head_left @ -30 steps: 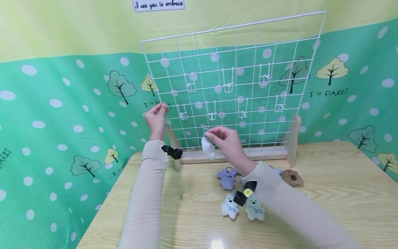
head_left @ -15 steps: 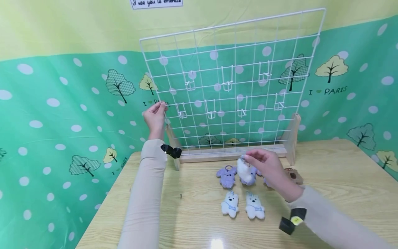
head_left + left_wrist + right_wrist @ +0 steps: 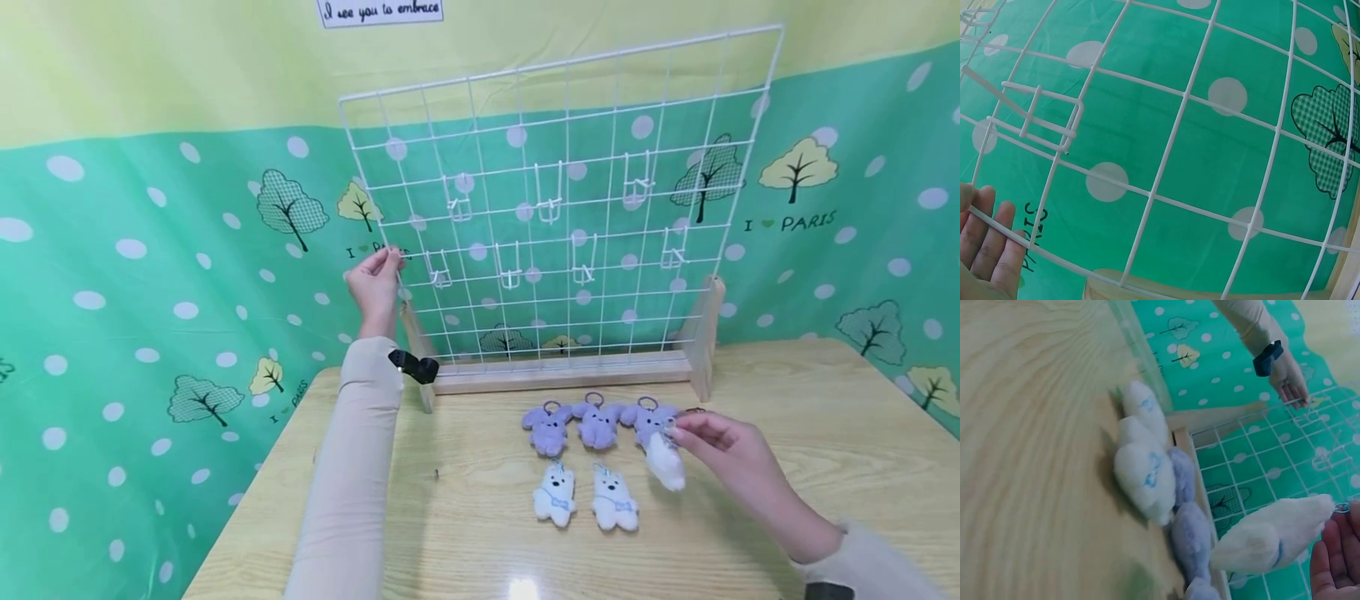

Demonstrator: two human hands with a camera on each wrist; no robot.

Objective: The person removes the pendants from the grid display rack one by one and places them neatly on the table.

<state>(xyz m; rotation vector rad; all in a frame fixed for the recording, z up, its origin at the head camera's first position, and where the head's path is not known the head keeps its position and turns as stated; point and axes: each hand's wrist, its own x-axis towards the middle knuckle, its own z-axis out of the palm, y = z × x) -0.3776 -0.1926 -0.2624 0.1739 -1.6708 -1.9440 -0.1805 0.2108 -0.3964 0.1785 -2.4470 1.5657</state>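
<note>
My left hand (image 3: 375, 283) grips the left edge of a white wire grid panel (image 3: 566, 237); the left wrist view shows its fingers (image 3: 999, 256) curled round the edge wire. By the metal ring at its top, my right hand (image 3: 738, 458) pinches a white plush keychain (image 3: 665, 462), which hangs just over the table. Behind it, partly covered, lies the rightmost of three purple plush keychains (image 3: 597, 425). Two white bear plush keychains (image 3: 554, 495) lie in a row in front of them. In the right wrist view the held plush keychain (image 3: 1266, 536) dangles from the fingertips.
Several white hooks (image 3: 511, 275) hang on the grid in two rows. A wooden stand (image 3: 562, 372) bears the panel at the back of the table (image 3: 480, 517). A brown plush is mostly hidden behind my right hand. A green dotted curtain (image 3: 187, 350) hangs behind.
From beside the lower grid, my right hand has moved right and down with the white plush keychain, past the purple ones. The left hand stays on the grid's edge.
</note>
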